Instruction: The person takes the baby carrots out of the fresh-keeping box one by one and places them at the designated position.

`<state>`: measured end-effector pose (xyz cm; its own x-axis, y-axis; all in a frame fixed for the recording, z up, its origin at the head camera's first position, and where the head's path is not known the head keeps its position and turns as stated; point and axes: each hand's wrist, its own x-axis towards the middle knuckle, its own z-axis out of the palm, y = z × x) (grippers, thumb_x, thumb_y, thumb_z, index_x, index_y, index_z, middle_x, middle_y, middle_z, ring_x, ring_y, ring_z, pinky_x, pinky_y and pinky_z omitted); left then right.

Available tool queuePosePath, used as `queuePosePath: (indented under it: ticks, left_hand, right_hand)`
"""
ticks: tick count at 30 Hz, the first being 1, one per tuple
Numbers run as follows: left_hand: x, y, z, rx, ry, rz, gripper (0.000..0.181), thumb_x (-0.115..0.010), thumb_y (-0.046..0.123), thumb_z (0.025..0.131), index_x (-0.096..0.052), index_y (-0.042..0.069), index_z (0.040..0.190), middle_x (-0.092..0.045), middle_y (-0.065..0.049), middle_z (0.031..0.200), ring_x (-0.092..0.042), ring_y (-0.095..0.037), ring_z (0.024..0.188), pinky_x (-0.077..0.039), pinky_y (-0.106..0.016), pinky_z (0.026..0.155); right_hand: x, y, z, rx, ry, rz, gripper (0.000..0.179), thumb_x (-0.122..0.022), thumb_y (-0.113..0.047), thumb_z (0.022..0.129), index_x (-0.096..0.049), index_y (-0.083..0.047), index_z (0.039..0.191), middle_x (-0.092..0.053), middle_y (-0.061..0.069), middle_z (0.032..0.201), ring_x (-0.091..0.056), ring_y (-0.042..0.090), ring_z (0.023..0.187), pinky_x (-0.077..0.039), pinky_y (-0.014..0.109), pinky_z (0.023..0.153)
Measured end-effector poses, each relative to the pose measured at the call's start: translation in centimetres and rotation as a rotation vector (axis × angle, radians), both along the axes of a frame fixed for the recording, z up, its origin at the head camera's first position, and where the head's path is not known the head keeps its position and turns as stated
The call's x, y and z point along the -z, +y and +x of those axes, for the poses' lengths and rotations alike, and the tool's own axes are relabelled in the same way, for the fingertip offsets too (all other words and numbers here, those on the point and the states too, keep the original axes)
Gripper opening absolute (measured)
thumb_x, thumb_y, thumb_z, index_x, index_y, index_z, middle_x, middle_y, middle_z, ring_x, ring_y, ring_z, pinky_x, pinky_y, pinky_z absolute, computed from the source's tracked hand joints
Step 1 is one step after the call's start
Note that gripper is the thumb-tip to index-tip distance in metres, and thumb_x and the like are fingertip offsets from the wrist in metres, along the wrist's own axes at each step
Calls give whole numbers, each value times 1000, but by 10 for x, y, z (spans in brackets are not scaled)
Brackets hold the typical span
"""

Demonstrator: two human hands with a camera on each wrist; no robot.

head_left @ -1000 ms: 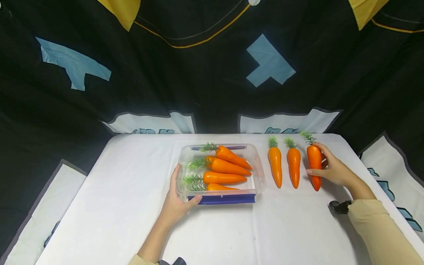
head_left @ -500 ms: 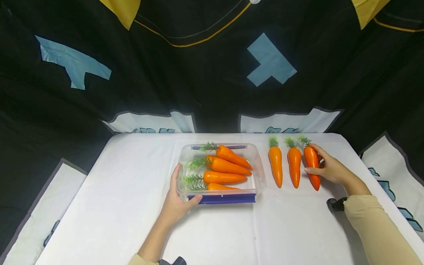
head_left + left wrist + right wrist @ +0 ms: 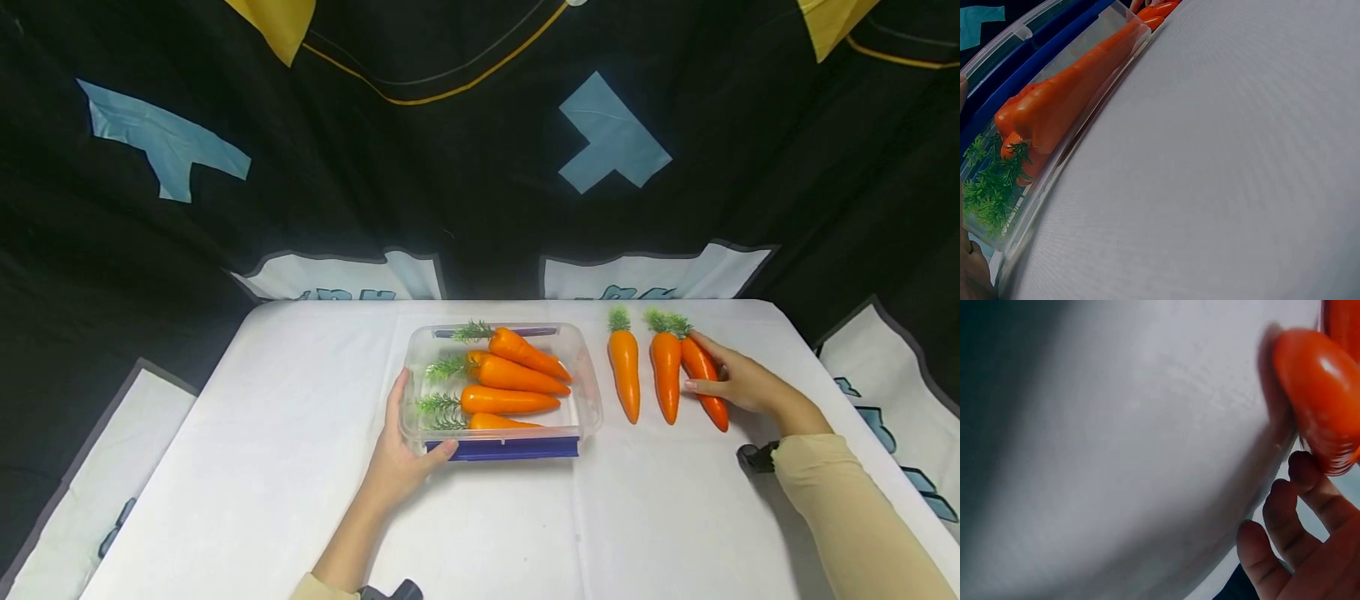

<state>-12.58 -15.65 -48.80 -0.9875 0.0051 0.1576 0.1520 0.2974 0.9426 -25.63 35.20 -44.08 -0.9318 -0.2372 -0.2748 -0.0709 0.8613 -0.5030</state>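
In the head view my left hand (image 3: 401,471) grips the left front corner of a clear plastic food container (image 3: 590,392) with blue clips. Its thumb lies on the front side, the fingers along the left wall. Several orange toy carrots (image 3: 517,403) with green tops lie inside. My right hand (image 3: 753,390) grips the rightmost carrot (image 3: 697,364) on the table, thumb across it, a finger near its upper end. That carrot tilts, its leafy top against the middle carrot (image 3: 665,371). The right wrist view shows several fingertips (image 3: 1282,490) beside a carrot end (image 3: 1319,378).
Another carrot (image 3: 625,371) lies upright-facing between the container and the middle carrot. A white cloth covers the table (image 3: 495,533). Behind it hangs a black patterned curtain (image 3: 450,183).
My right hand has slid the rightmost carrot left along the table, tilting its top toward the middle carrot. My left hand and the container have stayed put.
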Motion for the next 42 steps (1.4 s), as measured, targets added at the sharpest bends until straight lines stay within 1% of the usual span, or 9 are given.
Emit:
queuePosePath:
  ticks: [3, 6, 9, 12, 17, 22, 28, 35, 42]
  left_hand:
    - [1, 0, 0, -2, -3, -4, 116, -85, 26, 76, -4, 46, 156, -11, 3, 168, -21, -38, 151, -19, -70, 116]
    - [2, 0, 0, -3, -3, -8, 116, -85, 27, 76, -4, 46, 156, -11, 3, 168, -20, -38, 151, -19, -70, 116]
    - [1, 0, 0, -3, 0, -10, 117, -85, 27, 75, -4, 46, 156, -11, 4, 168, -20, -37, 152, -19, -70, 116]
    - [1, 0, 0, -1, 5, -8, 117, -85, 27, 75, -4, 46, 156, -10, 5, 168, -19, -37, 152, -18, -71, 116]
    - [1, 0, 0, 5, 4, 3, 117, -85, 26, 75, -4, 45, 157, -10, 6, 168, -18, -36, 152, -18, -71, 116]
    - [0, -1, 0, 5, -1, 5, 117, -85, 26, 75, -3, 45, 157, -10, 5, 168, -19, -37, 152, -18, -71, 116]
    - [-1, 0, 0, 2, 0, -5, 117, -86, 27, 75, -4, 44, 157, -11, 3, 168, -20, -39, 151, -19, -71, 116]
    - [-1, 0, 1, -4, 0, -15, 118, -86, 27, 75, -4, 43, 158, -10, 6, 168, -19, -38, 152, -19, -71, 116]
    - [-1, 0, 0, 2, 9, -17, 118, -85, 28, 75, -3, 44, 157, -10, 6, 168, -20, -38, 152, -20, -70, 116]
  right_hand:
    - [-1, -2, -2, -11, -28, 11, 113, -68, -63, 83, -1, -14, 160, -18, 35, 157, -22, 59, 139, -22, 80, 104]
    - [-3, -2, -2, -9, 4, 94, 106, -58, -67, 87, -1, -15, 160, -31, 36, 148, -35, 57, 131, -28, 80, 101]
    - [-7, -3, -1, 11, 89, 212, 97, -49, -69, 91, -5, -18, 160, -42, 37, 132, -46, 56, 117, -38, 79, 94]
    - [-15, -9, -1, 30, 206, 292, 91, -46, -69, 93, -9, -20, 160, -46, 36, 126, -47, 56, 110, -44, 76, 89]
    - [-34, -35, 1, 8, 400, 287, 83, -51, -63, 94, -19, -23, 160, -53, 30, 119, -47, 48, 103, -49, 70, 87]
    - [-54, -77, 5, -95, 457, 176, 76, -59, -52, 95, -25, -28, 158, -59, 20, 122, -47, 38, 109, -51, 60, 89]
    - [-62, -131, 10, -234, 474, 114, 74, -63, -51, 93, -30, -33, 156, -64, 11, 126, -46, 29, 111, -49, 50, 90]
    - [-61, -176, 11, -431, 544, 161, 69, -64, -51, 92, -35, -38, 153, -66, 3, 124, -48, 25, 112, -44, 48, 99]
    - [-57, -203, 6, -593, 626, 260, 72, -68, -53, 88, -36, -40, 152, -71, -4, 116, -49, 20, 100, -38, 38, 90]
